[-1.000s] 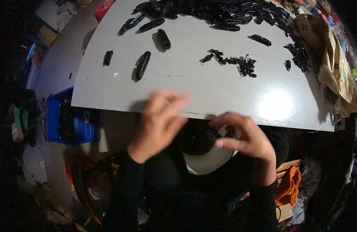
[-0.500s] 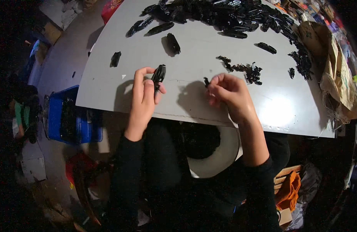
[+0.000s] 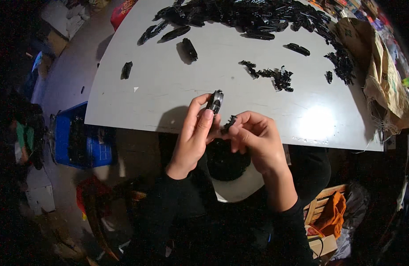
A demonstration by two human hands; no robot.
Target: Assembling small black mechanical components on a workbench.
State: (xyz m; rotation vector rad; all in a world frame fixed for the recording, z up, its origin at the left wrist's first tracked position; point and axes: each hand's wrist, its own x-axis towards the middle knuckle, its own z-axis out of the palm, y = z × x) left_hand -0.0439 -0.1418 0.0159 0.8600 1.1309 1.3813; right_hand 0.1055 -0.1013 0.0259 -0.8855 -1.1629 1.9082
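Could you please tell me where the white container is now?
The white container is below centre in the head view, just below the table's near edge, between the left wrist and right wrist.

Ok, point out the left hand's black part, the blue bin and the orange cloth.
Black part (image 3: 216, 102) in left hand (image 3: 193, 139): head view, middle of its body.
Blue bin (image 3: 62, 141): head view, its left wall.
Orange cloth (image 3: 333, 216): head view, its middle.
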